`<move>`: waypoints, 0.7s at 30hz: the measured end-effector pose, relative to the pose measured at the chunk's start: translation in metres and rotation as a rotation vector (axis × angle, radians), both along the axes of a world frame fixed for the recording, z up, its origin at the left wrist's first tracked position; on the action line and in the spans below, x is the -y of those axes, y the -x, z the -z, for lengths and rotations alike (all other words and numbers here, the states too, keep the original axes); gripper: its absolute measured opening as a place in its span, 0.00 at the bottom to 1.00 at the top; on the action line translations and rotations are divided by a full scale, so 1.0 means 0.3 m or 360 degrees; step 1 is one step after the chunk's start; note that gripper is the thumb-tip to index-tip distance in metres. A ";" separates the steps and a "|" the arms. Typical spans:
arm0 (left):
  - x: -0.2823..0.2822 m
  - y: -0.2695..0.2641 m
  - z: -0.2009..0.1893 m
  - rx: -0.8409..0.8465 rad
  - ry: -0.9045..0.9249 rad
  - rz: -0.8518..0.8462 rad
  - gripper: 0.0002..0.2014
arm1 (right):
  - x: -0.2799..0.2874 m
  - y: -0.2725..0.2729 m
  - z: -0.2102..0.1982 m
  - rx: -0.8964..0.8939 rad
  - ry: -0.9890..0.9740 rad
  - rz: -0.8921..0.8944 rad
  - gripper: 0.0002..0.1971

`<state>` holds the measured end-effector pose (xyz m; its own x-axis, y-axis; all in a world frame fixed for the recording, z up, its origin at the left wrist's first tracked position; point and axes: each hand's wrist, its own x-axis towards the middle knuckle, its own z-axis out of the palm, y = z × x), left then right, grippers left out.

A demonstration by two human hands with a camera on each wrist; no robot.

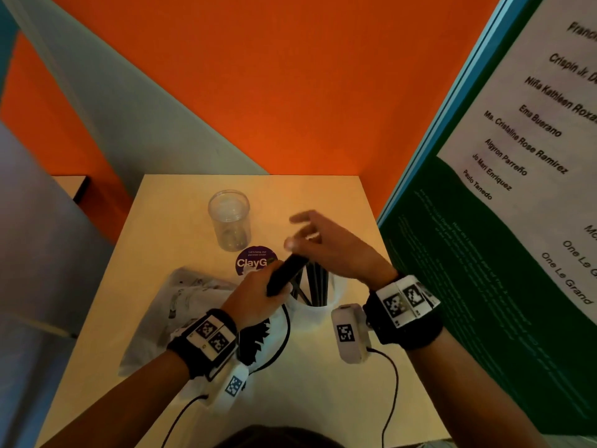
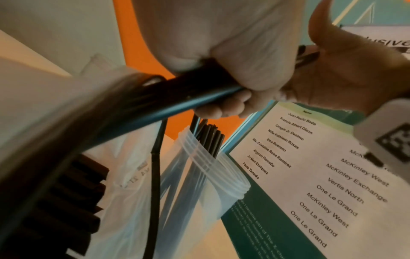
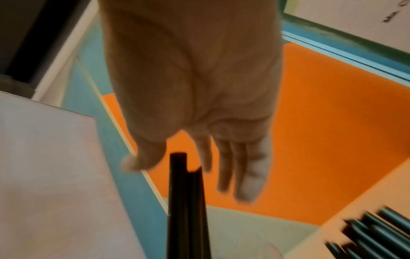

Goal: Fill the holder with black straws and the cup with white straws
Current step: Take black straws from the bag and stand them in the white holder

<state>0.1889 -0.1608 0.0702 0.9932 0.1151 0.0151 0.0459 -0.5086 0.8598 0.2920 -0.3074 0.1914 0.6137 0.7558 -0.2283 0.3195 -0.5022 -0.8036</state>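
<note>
Black straws (image 1: 286, 274) in left hand (image 1: 255, 299)

Dim, warm, orange-tinted light throughout. The right hand (image 1: 326, 244) is motion-blurred in the head view, its fingers (image 3: 250, 185) smeared at the wrist. Wide-angle bending warps edges; the poster (image 1: 517, 150) text stays mostly legible.

Right hand (image 3: 195, 84) hanging from top centre, fingers (image 3: 250, 177) loosely extended, two black straws (image 3: 184, 210) upright at bottom centre, more dark straws (image 3: 375, 234) blurred lower right
</note>
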 end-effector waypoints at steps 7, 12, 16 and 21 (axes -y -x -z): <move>0.052 -0.066 -0.056 0.0121 0.0246 0.0035 0.14 | -0.069 0.096 0.154 -0.0163 -0.0876 0.0286 0.17; 0.067 -0.093 -0.087 0.0133 0.0366 0.0002 0.23 | -0.067 0.095 0.155 -0.0284 -0.1177 0.0423 0.11; 0.057 -0.102 -0.079 0.0080 0.0292 0.0020 0.29 | -0.038 0.037 0.088 -0.0131 -0.1193 0.0496 0.08; -0.006 -0.054 -0.007 0.0388 -0.0350 -0.0035 0.21 | 0.076 -0.087 0.040 -0.0014 -0.1386 0.0745 0.08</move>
